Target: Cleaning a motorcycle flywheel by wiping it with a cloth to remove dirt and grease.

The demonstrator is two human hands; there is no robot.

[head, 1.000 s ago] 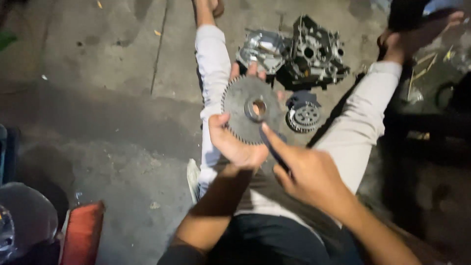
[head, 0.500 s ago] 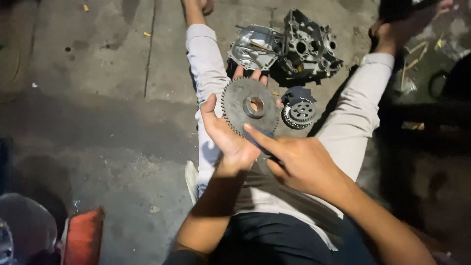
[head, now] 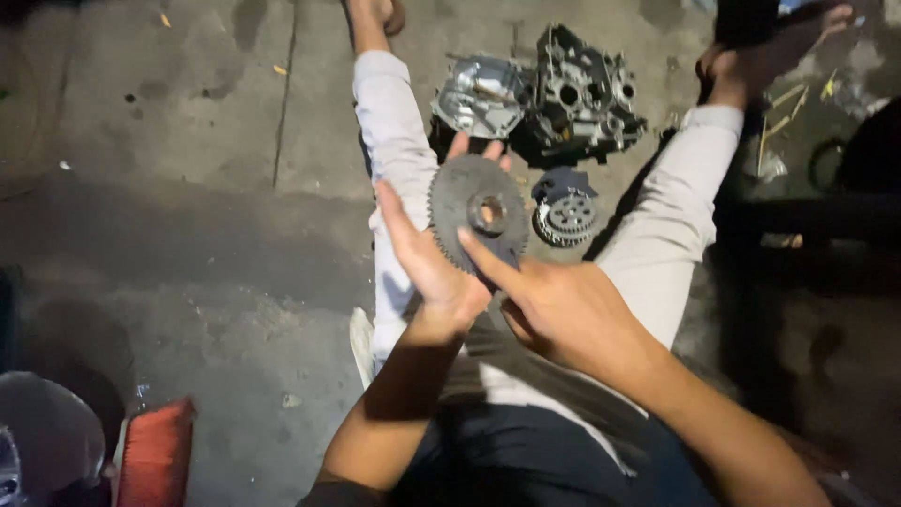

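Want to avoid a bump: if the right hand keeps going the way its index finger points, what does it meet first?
The right hand points up-left at the toothed gear held by the left hand; its fingertip already looks on or just short of the gear's lower face. Depth is unclear.

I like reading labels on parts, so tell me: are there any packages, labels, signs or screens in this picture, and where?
None that I can make out: only bare metal parts on the concrete floor.
Large toothed gear: round, dark grey, held up in the left hand, with the right hand pointing at it; no label shows.
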